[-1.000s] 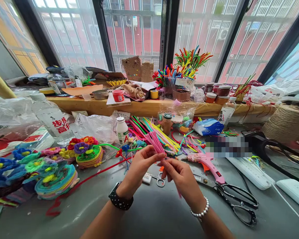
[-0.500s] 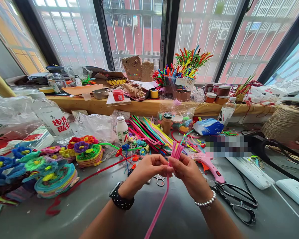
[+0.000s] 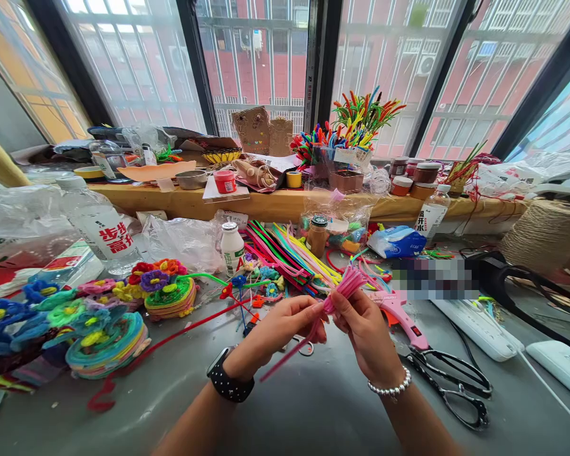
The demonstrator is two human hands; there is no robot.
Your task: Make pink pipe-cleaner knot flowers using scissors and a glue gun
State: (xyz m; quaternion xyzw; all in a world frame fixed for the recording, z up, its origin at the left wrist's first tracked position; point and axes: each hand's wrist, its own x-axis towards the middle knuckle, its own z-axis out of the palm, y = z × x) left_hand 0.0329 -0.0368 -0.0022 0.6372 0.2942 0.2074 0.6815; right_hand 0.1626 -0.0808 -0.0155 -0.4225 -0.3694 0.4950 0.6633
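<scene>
Between both hands is a looped bundle of pink pipe cleaners (image 3: 352, 278), fanned at its upper end. My right hand (image 3: 361, 323) pinches the bundle near its base. My left hand (image 3: 292, 320) closes its fingertips on the gathered end, from which a pink tail (image 3: 282, 366) slants down to the left. Small scissors (image 3: 304, 346) lie on the table behind the left hand, partly hidden. Beyond the hands lies a pile of coloured pipe cleaners (image 3: 285, 256). A pink glue gun (image 3: 403, 316) rests right of my right hand.
Black-handled scissors (image 3: 456, 380) and a white power strip (image 3: 477, 329) lie to the right. Fuzzy flowers and coiled discs (image 3: 107, 345) crowd the left. A white bottle (image 3: 232, 248) and a brown jar (image 3: 317, 236) stand behind. A cluttered wooden ledge (image 3: 266, 206) runs below the windows.
The bundle has tilted to the right and its loops have spread. Its pink tail has swung from hanging toward me to slanting left and looks shorter. Both hands have shifted slightly.
</scene>
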